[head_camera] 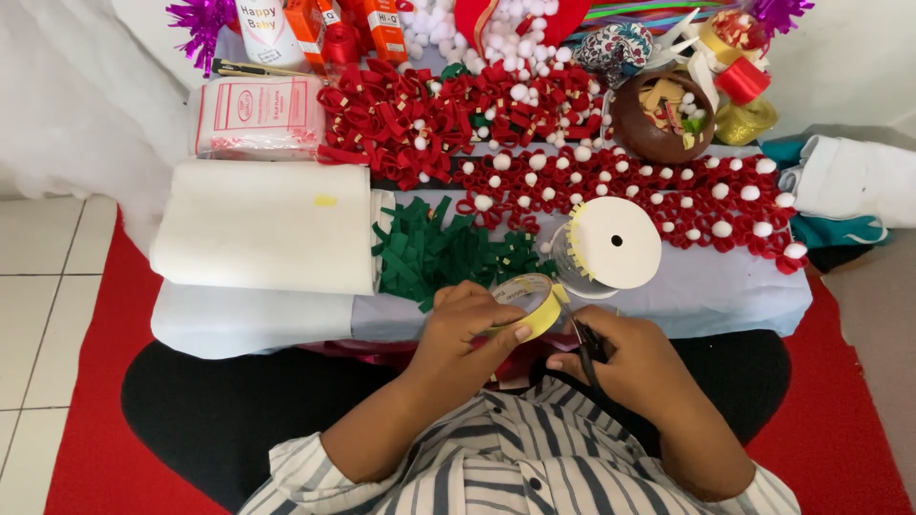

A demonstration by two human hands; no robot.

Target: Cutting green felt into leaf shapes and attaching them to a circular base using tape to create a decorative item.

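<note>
A yellow tape roll (530,298) sits at the near edge of the tabletop (725,291), gripped by the left hand (474,324). Just beside it, the right hand (630,358) is closed around black scissors (586,345). Close behind stand a white spool (611,243) and a heap of green felt strips (444,253), with a white felt roll (262,227) farther left.

Left hand (472,324) holds a yellow tape roll (530,300) just below the green strips (448,253); right hand (630,358) holds scissors (589,345) beside it.
</note>
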